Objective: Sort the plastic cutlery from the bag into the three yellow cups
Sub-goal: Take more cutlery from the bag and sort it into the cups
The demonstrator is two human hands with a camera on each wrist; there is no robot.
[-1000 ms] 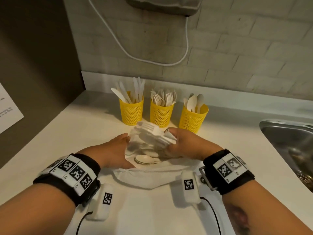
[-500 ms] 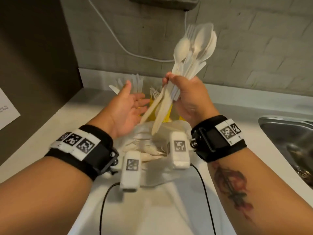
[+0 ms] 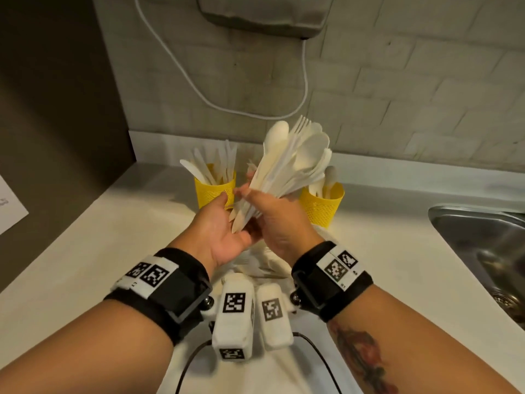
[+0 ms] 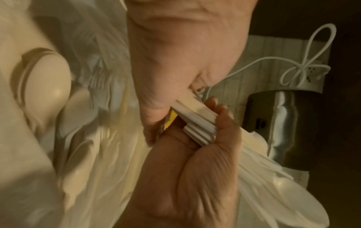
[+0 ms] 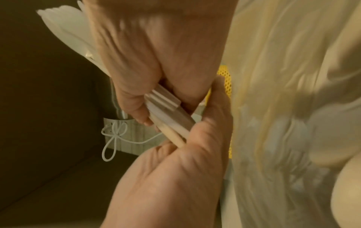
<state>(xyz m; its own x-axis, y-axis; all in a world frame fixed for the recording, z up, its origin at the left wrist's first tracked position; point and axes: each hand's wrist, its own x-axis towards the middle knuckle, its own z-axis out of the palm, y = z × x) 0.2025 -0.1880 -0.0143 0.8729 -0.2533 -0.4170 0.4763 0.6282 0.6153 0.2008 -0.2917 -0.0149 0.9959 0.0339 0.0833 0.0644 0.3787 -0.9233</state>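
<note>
My right hand (image 3: 274,220) grips a thick bundle of white plastic spoons and forks (image 3: 295,157), heads up and tilted right, above the counter. My left hand (image 3: 224,223) lies palm up with fairly straight fingers, and the handle ends rest against its palm. The wrist views show the handles (image 4: 195,123) (image 5: 166,108) wedged between both hands. A yellow mesh cup with knives (image 3: 214,190) stands at left, and one with spoons (image 3: 322,204) at right. The middle cup is hidden behind the bundle. The white bag (image 3: 255,264) lies crumpled under my hands, with more cutlery (image 4: 45,86) inside.
A steel sink (image 3: 480,245) is sunk into the counter at right. A white cable (image 3: 199,89) hangs down the brick wall from a grey unit (image 3: 264,12). A dark panel (image 3: 56,109) bounds the counter on the left.
My right hand lifted the bundle out of the bag, raised it high, then lowered it a little. My left hand left the bag and came up under the handle ends.
</note>
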